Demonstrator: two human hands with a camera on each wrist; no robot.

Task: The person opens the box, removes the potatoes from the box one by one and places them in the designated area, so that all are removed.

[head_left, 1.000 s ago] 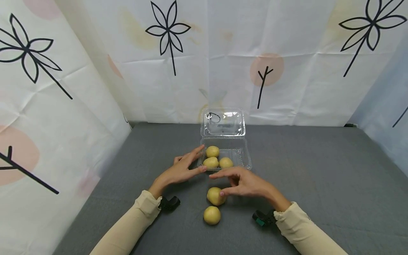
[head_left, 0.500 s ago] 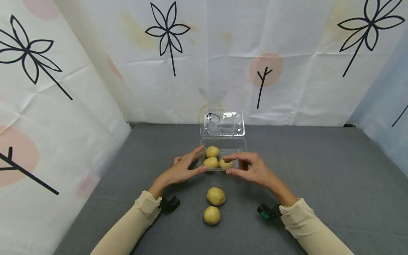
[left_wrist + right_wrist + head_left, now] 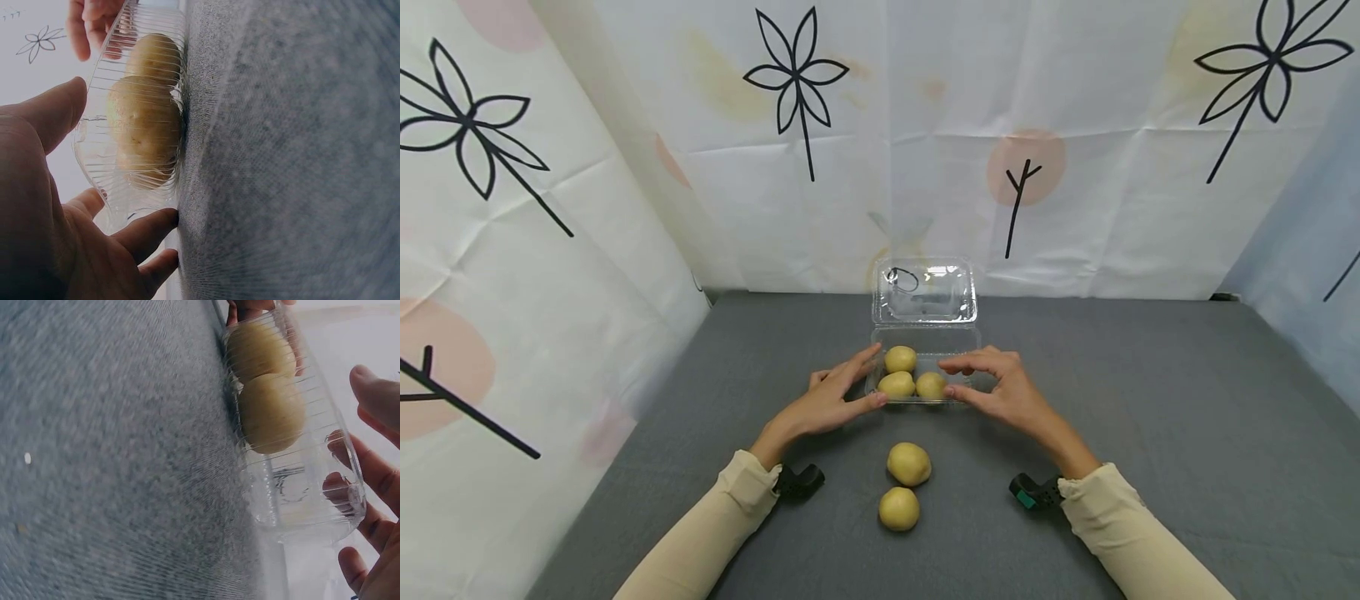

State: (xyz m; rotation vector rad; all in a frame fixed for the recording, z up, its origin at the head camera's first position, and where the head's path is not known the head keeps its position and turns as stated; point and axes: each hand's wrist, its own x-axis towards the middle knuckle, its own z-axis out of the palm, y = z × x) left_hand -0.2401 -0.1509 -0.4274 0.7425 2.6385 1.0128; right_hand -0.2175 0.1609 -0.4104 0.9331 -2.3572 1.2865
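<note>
A clear plastic clamshell box [image 3: 943,340] stands with its lid [image 3: 925,292] raised behind it. Inside sit a potato [image 3: 900,359] at the left, another potato [image 3: 896,384] in front of it and a potato [image 3: 931,385] beside that one. My left hand [image 3: 823,408] spans the box's left side, fingers extended and thumb at the front corner. Over the right side hangs my right hand [image 3: 1015,396], fingers loosely bent and nothing between them; in the right wrist view, some fingertips [image 3: 339,487] show through the clear wall.
Two more potatoes lie on the grey tabletop [image 3: 1112,417] in front of the box: a farther potato [image 3: 909,464] and a nearer potato [image 3: 899,509]. A patterned white cloth [image 3: 700,208] hangs behind and at the sides.
My right hand has moved from above the farther loose potato, up and rightward, to the box's right side. My left hand and the potatoes have stayed in place.
</note>
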